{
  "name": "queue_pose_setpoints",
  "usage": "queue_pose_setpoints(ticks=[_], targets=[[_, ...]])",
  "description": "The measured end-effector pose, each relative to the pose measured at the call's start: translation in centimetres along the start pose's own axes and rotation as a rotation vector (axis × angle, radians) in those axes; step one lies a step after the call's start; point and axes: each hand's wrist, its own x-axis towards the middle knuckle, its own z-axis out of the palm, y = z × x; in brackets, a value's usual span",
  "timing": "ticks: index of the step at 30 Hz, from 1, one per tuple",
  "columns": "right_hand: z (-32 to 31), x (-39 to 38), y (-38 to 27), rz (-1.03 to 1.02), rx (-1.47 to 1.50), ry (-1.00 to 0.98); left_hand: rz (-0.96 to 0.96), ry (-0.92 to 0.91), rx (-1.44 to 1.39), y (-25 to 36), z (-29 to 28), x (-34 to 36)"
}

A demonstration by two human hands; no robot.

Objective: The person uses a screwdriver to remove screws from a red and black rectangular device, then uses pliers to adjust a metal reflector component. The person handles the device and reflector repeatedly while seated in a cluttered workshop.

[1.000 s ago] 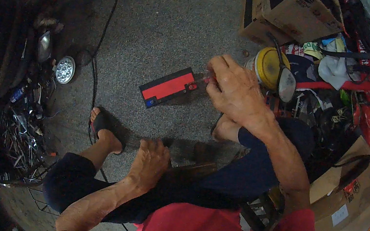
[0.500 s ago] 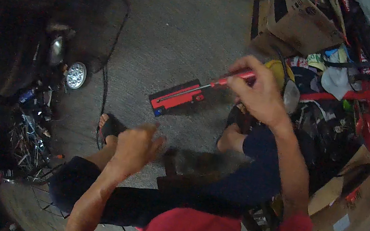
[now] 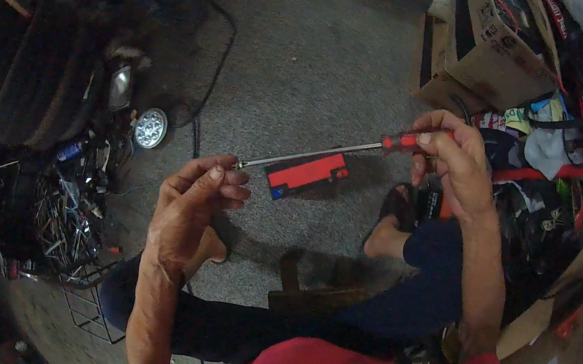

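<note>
A long screwdriver (image 3: 323, 155) with a red handle and a thin steel shaft slants across the middle. My right hand (image 3: 459, 159) is closed round its handle. At the tip, the thumb and fingers of my left hand (image 3: 198, 187) pinch together over something small, too small to make out. Below the shaft, a black battery-like block (image 3: 308, 173) with a red top lies on the floor. It has a blue corner and a small red part at its other end.
A round multi-lens lamp (image 3: 151, 128) lies on the left, beside a black cable (image 3: 223, 65). Loose metal tools (image 3: 69, 228) are heaped at lower left. Cardboard boxes (image 3: 499, 66) and a red bar (image 3: 567, 167) stand on the right. My feet are on either side of the block.
My left hand has risen to the screwdriver's tip and its fingers have closed there. My right hand, with the screwdriver, has shifted right in the picture. The view has also shifted.
</note>
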Motion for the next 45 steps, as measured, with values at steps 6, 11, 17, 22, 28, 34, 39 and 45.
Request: queue_pose_setpoints(ticks=[6, 11, 17, 22, 28, 34, 39, 45], targets=[[0.9, -0.1, 0.4, 0.042, -0.026, -0.042, -0.006, 0.01, -0.047, -0.5, -0.5, -0.3], [1.1, -0.1, 0.5, 0.057, -0.056, -0.097, -0.066, 0.093, 0.03, -1.0, -0.8, -0.5], [1.2, -0.4, 1.0, 0.043, -0.154, -0.197, -0.058, 0.088, -0.039, -1.9, -1.6, -0.5], [1.5, -0.3, 0.9, 0.058, -0.071, -0.17, -0.04, 0.078, -0.115, -1.9, -1.4, -0.4], [1.4, 0.0, 0.9, 0.073, -0.042, -0.129, -0.067, 0.027, -0.135, -2.1, -0.8, -0.3], [1.6, -0.1, 1.2, 0.079, -0.035, -0.093, -0.167, 0.009, -0.021, -2.3, 0.4, -0.3], [1.6, -0.1, 1.5, 0.111, -0.078, -0.104, -0.189, 0.026, 0.155, -2.7, 0.5, -0.5], [0.9, 0.0, 2.1, 0.05, -0.254, -0.028, -0.121, -0.061, 0.561, -4.0, 1.3, -0.8]])
